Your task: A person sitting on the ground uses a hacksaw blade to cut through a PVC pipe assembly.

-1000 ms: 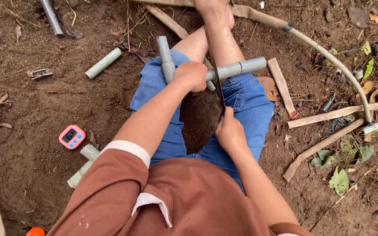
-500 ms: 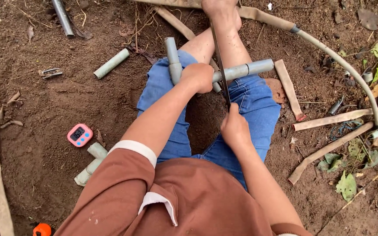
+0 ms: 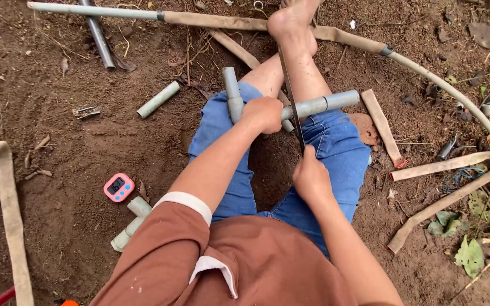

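Seated on bare dirt, legs stretched toward 12 o'clock, blue shorts, brown shirt.

Left hand (image 3: 263, 113) is clamped over a grey pipe piece (image 3: 319, 105) where its two arms meet above the lap. One arm runs out toward 3 o'clock over the right thigh; the other arm points to 12 o'clock past the left knee.

Right hand (image 3: 311, 177) sits at 5 o'clock from the left hand, fist closed around the lower end of a thin saw blade (image 3: 291, 102). The blade runs up toward 12 o'clock, crossing the horizontal arm of the pipe just beside the left knuckles, its tip reaching toward the foot.

Around:
- Small pink timer (image 3: 119, 187) with a dark screen, rounded-square, on the soil at 9 o'clock from the right hand. Digits too small to tell.
- Short pale pipe offcut (image 3: 158, 99) at 9 o'clock from the left hand, well apart.
- Two more pale offcuts (image 3: 131, 224) just below the timer.
- Long hose (image 3: 426, 73) curving from the top edge down to the right edge.
- Wooden slats (image 3: 443, 165) lying on the dirt at 3 o'clock.
- Dry and green leaves (image 3: 471, 256) at 4 o'clock.
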